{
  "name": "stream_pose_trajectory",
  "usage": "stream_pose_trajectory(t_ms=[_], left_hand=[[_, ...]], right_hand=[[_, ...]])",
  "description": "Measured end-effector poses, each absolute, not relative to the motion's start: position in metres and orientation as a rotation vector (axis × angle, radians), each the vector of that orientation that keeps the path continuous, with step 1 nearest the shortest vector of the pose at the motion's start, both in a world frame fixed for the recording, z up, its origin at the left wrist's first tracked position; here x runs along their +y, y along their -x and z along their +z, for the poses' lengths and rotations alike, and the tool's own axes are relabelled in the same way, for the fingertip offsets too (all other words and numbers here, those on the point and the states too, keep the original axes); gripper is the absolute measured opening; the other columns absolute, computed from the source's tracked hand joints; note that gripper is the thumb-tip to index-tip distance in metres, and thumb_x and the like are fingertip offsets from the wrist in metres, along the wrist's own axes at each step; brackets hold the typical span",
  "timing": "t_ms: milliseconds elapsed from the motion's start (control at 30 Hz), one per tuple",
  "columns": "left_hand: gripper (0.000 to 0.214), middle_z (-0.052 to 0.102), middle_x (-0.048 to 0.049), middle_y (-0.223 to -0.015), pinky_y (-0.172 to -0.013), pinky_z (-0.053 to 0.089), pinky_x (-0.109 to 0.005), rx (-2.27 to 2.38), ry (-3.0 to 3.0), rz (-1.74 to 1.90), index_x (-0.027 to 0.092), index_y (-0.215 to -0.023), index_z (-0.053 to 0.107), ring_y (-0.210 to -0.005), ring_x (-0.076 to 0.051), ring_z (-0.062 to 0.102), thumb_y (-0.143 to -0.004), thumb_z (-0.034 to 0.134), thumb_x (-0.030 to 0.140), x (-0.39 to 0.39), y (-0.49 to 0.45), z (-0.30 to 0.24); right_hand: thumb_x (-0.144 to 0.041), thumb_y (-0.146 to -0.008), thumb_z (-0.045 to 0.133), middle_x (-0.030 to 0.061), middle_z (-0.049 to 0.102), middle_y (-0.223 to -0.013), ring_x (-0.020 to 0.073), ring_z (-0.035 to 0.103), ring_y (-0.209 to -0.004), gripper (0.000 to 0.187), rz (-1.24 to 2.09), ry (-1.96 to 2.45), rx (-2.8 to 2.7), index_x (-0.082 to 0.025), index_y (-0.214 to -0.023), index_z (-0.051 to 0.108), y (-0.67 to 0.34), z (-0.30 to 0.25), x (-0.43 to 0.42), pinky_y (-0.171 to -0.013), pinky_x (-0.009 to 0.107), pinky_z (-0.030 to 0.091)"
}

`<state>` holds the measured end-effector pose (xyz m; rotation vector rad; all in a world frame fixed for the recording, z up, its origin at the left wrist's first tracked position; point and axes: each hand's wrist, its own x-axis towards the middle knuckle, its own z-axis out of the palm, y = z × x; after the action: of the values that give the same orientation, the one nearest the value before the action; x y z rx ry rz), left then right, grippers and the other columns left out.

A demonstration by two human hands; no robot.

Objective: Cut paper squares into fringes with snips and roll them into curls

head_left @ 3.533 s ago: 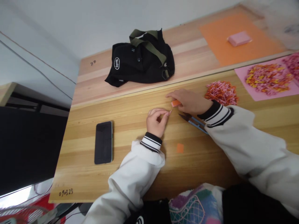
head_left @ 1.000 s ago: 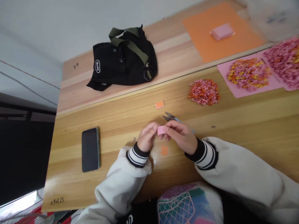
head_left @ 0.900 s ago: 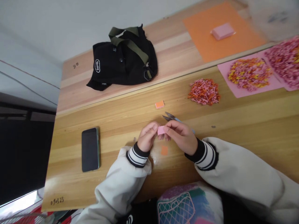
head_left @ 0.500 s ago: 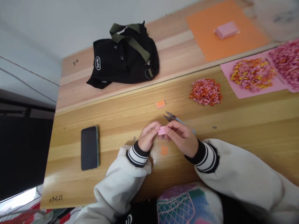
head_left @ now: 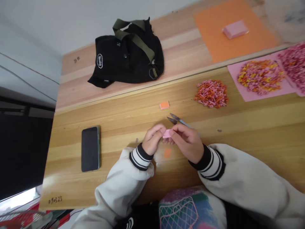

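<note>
A small pink paper slip (head_left: 167,133) is stretched between my two hands above the wooden table. My left hand (head_left: 152,139) pinches its left end between thumb and fingers. At the other end, my right hand (head_left: 187,140) grips it with thumb and forefinger. Beneath the hands lies an orange paper square (head_left: 167,153), flat on the tabletop. Just beyond them sits a small stack of orange and pink paper pieces (head_left: 164,105). Thread snips (head_left: 177,119) rest beside my right hand, blades pointing away and left, their handles partly hidden behind the hand.
A heap of pink and orange rolled bits (head_left: 212,93) lies right of the snips. Farther right, a mixed heap (head_left: 260,76) covers pink paper. A black bag (head_left: 130,58), an orange sheet (head_left: 207,38) with a pink packet (head_left: 235,29), and a phone (head_left: 90,149) stand around.
Both hands keep their hold on the pink slip, with hardly any movement of the fingers. The whole view has shifted slightly.
</note>
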<state>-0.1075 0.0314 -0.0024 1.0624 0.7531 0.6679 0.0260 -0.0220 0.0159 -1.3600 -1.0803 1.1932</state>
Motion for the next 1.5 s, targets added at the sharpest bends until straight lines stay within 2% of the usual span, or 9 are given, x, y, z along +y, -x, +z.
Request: stream_pose_trajectory(t_ms=[367, 633, 1033, 1500], left_hand=[[0.041, 0.047, 0.0029, -0.051, -0.053, 0.034, -0.025, 0.738, -1.111, 0.665, 0.016, -0.06, 0.05, -0.051, -0.01, 0.044, -0.083, 0.058, 0.049, 0.0309, 0.1064, 0.0004], [0.042, 0.05, 0.0007, -0.055, -0.059, 0.039, -0.027, 0.646, -1.052, 0.663, 0.015, -0.065, 0.057, -0.056, -0.012, 0.05, -0.086, 0.054, 0.051, 0.0319, 0.11, -0.0011], [0.045, 0.046, 0.0037, -0.053, -0.053, 0.036, -0.023, 0.66, -1.142, 0.645, 0.015, -0.064, 0.049, -0.051, -0.009, 0.045, -0.084, 0.054, 0.055, 0.0327, 0.1073, 0.0009], [0.043, 0.046, 0.004, -0.051, -0.052, 0.033, -0.022, 0.706, -1.146, 0.633, 0.015, -0.061, 0.048, -0.05, -0.008, 0.044, -0.085, 0.055, 0.051, 0.0322, 0.1061, 0.0025]], right_hand=[[-0.029, -0.084, 0.055, 0.0016, 0.065, -0.057, 0.0138, 0.058, -0.049, 0.019, 1.197, 1.394, -1.05, -0.02, -0.066, 0.057, -0.0266, 0.0175, -0.0216, -0.05, 0.028, 0.046], [-0.029, -0.085, 0.053, 0.0024, 0.065, -0.057, 0.0139, 0.059, -0.051, 0.02, 1.224, 1.367, -1.025, -0.02, -0.067, 0.056, -0.0266, 0.0172, -0.0227, -0.051, 0.027, 0.046], [-0.029, -0.085, 0.053, 0.0012, 0.064, -0.057, 0.0131, 0.059, -0.05, 0.021, 1.196, 1.379, -1.053, -0.02, -0.067, 0.056, -0.0266, 0.0158, -0.0231, -0.05, 0.026, 0.046], [-0.027, -0.085, 0.053, 0.0007, 0.064, -0.057, 0.013, 0.059, -0.05, 0.02, 1.189, 1.374, -1.065, -0.02, -0.067, 0.057, -0.0267, 0.0168, -0.0223, -0.049, 0.026, 0.046]])
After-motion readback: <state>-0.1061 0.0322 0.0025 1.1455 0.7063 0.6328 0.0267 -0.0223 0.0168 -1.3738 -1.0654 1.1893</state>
